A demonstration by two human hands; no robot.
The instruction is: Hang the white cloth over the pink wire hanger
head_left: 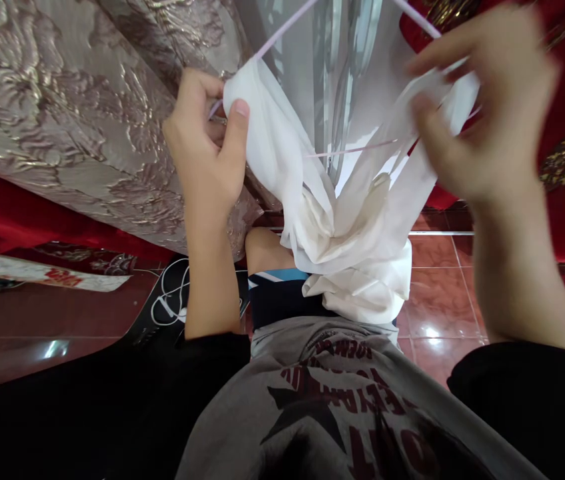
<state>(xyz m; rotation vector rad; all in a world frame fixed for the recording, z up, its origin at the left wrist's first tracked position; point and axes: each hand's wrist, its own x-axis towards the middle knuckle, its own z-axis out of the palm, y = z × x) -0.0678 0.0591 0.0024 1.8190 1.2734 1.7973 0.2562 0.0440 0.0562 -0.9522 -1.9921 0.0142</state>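
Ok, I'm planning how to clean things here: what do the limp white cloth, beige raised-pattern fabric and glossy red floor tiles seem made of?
Limp white cloth: likely thin, matte textile, judging by soft creases; fibre unclear.
Beige raised-pattern fabric: perhaps synthetic brocade, its ridges glinting.
Glossy red floor tiles: likely glazed ceramic, given bright reflections.

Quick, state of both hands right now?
Left hand: closed, holding the white cloth.
Right hand: blurred, at the white cloth; whether it grips cannot be told.
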